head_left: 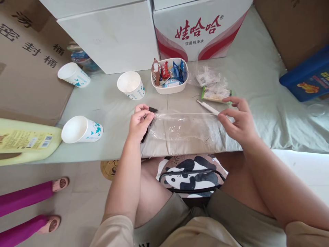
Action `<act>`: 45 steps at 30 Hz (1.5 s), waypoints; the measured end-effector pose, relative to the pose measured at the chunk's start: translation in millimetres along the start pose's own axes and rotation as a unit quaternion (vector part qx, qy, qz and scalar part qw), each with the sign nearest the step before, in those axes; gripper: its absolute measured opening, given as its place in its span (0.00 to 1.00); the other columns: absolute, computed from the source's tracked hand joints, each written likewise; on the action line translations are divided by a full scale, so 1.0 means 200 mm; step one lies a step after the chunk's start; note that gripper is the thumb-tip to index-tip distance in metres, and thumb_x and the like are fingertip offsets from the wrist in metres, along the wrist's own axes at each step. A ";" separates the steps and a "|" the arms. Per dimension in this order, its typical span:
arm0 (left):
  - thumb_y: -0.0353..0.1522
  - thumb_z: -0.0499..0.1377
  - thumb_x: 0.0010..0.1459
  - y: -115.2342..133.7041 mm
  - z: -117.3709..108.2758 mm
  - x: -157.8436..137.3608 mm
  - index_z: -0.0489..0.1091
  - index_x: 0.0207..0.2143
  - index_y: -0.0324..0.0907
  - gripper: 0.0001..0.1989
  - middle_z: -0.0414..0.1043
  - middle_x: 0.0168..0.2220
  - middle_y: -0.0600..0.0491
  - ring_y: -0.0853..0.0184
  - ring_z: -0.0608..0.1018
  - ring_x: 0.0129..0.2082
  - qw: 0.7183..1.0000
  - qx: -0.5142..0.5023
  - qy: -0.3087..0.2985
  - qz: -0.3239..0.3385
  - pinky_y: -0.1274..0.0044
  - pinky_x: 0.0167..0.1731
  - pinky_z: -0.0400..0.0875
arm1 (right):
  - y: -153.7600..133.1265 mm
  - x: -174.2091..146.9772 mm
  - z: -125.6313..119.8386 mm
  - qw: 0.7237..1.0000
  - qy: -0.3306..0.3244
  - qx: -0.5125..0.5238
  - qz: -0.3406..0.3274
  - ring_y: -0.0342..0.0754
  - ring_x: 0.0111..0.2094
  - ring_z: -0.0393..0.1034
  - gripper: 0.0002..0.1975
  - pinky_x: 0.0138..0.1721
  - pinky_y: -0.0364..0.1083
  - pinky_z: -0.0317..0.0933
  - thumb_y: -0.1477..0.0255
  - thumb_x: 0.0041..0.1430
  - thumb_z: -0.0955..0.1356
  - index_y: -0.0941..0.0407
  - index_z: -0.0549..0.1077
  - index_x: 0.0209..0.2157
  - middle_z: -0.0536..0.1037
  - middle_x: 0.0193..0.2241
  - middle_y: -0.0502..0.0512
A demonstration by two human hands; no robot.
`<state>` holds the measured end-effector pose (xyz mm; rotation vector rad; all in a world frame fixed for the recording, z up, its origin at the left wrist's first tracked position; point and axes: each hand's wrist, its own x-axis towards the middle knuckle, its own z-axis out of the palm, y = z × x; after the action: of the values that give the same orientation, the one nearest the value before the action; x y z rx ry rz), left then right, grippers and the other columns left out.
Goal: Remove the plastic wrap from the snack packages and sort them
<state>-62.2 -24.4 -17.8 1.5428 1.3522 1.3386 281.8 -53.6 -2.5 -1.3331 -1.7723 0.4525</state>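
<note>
A clear plastic bag (177,128) is stretched flat between my two hands above the table's front edge. My left hand (141,123) pinches its left end, thumb against fingers. My right hand (239,120) pinches the right end between thumb and index finger, with the other fingers lifted. Beside the right fingertips is a slim white tool (207,107) that looks like a utility knife; whether the fingers touch it I cannot tell. A dark flat object (144,136), partly hidden, lies under my left hand. Just beyond the right hand is a green-edged packet (215,94).
Behind the bag stands a white tub (169,90) of small wrapped snacks, near crumpled clear wrappers (209,77). Paper cups (132,87) stand or lie to the left, with a yellow jug (28,142). White cartons (194,34) line the back. Another person's legs (28,197) show at lower left.
</note>
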 end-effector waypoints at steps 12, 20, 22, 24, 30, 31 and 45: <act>0.55 0.64 0.52 0.10 0.09 0.01 0.62 0.30 0.46 0.25 0.66 0.14 0.62 0.75 0.64 0.09 0.965 -0.078 -0.068 -0.242 0.82 0.10 0.51 | -0.03 0.03 -0.03 0.872 -0.138 0.356 0.307 0.41 0.10 0.50 0.22 0.14 0.44 0.43 0.49 0.52 0.73 0.51 0.72 0.38 0.62 0.10 0.41; 0.49 0.62 0.58 0.15 0.13 -0.01 0.63 0.30 0.45 0.19 0.66 0.13 0.60 0.75 0.62 0.08 0.932 -0.049 -0.186 -0.306 0.83 0.10 0.48 | 0.02 0.07 0.04 0.797 -0.193 0.484 0.306 0.46 0.25 0.71 0.25 0.26 0.46 0.66 0.46 0.49 0.73 0.52 0.74 0.38 0.75 0.25 0.49; 0.49 0.62 0.57 0.16 0.16 -0.01 0.64 0.29 0.44 0.19 0.67 0.13 0.60 0.74 0.64 0.09 0.931 -0.043 -0.211 -0.295 0.83 0.10 0.51 | -0.02 0.04 0.09 0.775 -0.258 0.487 0.308 0.51 0.39 0.78 0.29 0.36 0.49 0.72 0.47 0.50 0.74 0.52 0.73 0.45 0.80 0.38 0.56; 0.51 0.63 0.56 0.16 0.19 -0.01 0.63 0.28 0.45 0.21 0.67 0.13 0.59 0.73 0.65 0.09 0.929 -0.042 -0.230 -0.287 0.82 0.11 0.55 | -0.06 0.02 0.13 0.759 -0.334 0.472 0.300 0.52 0.44 0.78 0.32 0.41 0.51 0.74 0.52 0.49 0.76 0.51 0.71 0.52 0.80 0.47 0.59; 0.60 0.64 0.50 0.16 0.09 -0.04 0.68 0.40 0.45 0.30 0.76 0.20 0.54 0.69 0.74 0.15 0.888 -0.139 -0.335 -0.281 0.78 0.16 0.64 | -0.16 0.01 0.14 0.725 -0.550 0.354 0.213 0.39 0.19 0.64 0.09 0.20 0.39 0.60 0.66 0.57 0.73 0.56 0.75 0.29 0.74 0.19 0.46; 0.61 0.65 0.46 0.16 0.06 -0.04 0.69 0.44 0.46 0.34 0.77 0.22 0.53 0.66 0.76 0.16 0.879 -0.168 -0.350 -0.278 0.77 0.17 0.66 | -0.16 0.01 0.13 0.716 -0.561 0.363 0.203 0.38 0.18 0.63 0.11 0.19 0.39 0.58 0.65 0.58 0.73 0.56 0.74 0.26 0.73 0.18 0.46; 0.65 0.65 0.39 0.15 0.28 -0.06 0.67 0.31 0.41 0.37 0.77 0.32 0.50 0.67 0.81 0.29 0.894 -0.232 -0.249 -0.291 0.78 0.26 0.72 | -0.13 0.00 0.25 0.890 -0.069 0.354 0.278 0.43 0.25 0.69 0.15 0.28 0.46 0.67 0.56 0.56 0.72 0.52 0.70 0.29 0.73 0.25 0.49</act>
<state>0.3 -35.0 -6.8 0.9475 0.9569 0.7379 226.6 -52.7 -13.2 -1.2464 -1.0992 1.3906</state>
